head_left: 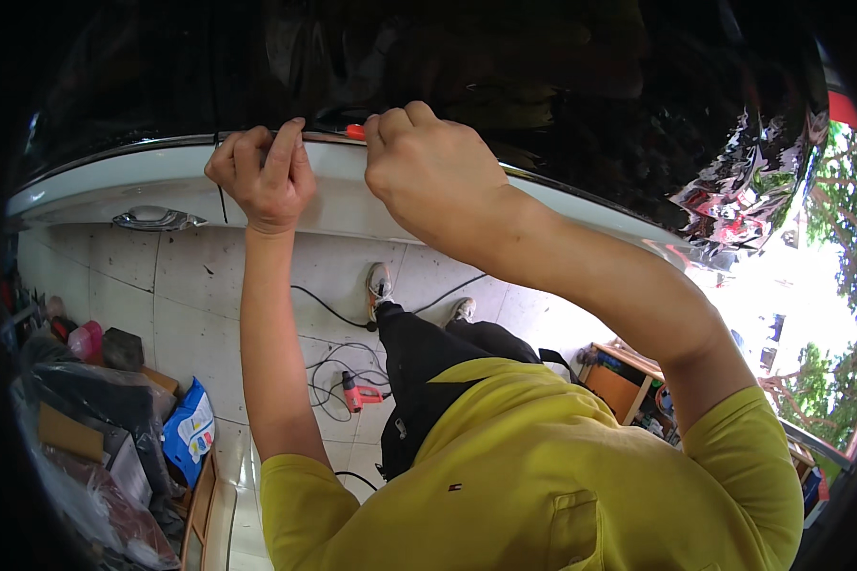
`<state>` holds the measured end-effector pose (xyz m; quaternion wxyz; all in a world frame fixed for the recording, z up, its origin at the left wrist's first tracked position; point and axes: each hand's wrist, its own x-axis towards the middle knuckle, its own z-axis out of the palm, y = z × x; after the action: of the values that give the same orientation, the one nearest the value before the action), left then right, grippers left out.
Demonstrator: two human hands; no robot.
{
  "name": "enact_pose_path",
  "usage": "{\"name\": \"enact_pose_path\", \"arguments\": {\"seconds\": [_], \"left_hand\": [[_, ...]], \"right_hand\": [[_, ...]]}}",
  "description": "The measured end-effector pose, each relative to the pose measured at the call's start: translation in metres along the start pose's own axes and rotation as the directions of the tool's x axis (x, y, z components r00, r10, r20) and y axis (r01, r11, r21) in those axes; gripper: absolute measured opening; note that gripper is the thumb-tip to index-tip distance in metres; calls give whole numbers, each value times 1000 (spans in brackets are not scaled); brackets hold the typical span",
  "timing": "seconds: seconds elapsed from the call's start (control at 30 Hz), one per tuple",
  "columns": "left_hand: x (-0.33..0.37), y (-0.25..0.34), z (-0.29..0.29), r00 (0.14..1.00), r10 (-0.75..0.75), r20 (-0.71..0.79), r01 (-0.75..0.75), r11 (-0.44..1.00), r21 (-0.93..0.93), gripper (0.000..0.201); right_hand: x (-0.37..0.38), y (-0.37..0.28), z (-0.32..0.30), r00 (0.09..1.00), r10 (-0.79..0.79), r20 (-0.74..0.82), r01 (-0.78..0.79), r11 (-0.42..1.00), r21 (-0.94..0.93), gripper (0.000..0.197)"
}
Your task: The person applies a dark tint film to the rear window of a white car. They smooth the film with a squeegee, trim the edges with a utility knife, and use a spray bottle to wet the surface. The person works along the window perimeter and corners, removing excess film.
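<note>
In front of me is a white car body panel (338,205), with a glossy black surface (381,57) beyond it and a dark trim line between them. My left hand (262,181) is at this line, its fingers curled and thumb drawn in; what they pinch, if anything, is hidden. Just to the right, my closed right hand (438,171) grips a small orange-red tool (355,131). Only the tool's tip shows, lying along the seam, so its exact kind is unclear. A chrome door handle (159,219) sits left of my left hand.
A red heat gun (357,392) lies on the tiled floor (200,314) by my feet, among loose black cables (324,357). Boxes, plastic wrap and a blue bag (189,430) are piled at left. A wooden shelf unit (614,385) with supplies stands at right. Black film (733,190) looks wrinkled at far right.
</note>
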<state>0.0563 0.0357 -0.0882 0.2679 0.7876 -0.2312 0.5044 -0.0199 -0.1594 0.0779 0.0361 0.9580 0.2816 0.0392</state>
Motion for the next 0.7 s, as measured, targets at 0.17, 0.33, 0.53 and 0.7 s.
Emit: {"name": "enact_pose_path", "arguments": {"seconds": [0.17, 0.33, 0.53, 0.7], "left_hand": [[0, 1, 1, 1000, 2, 5, -2, 1000, 18, 21], [1, 3, 1, 1000, 15, 2, -15, 999, 52, 17], [5, 12, -5, 998, 33, 49, -40, 986, 162, 14], [28, 51, -14, 997, 26, 74, -51, 931, 363, 16]], "right_hand": [[-26, 14, -5, 1000, -3, -22, 3, 1000, -25, 27], [-60, 31, -12, 1000, 15, -2, -15, 998, -57, 28], [-110, 58, -25, 991, 57, 119, -43, 993, -112, 49], [-146, 80, -30, 996, 47, 75, -38, 992, -117, 45]]}}
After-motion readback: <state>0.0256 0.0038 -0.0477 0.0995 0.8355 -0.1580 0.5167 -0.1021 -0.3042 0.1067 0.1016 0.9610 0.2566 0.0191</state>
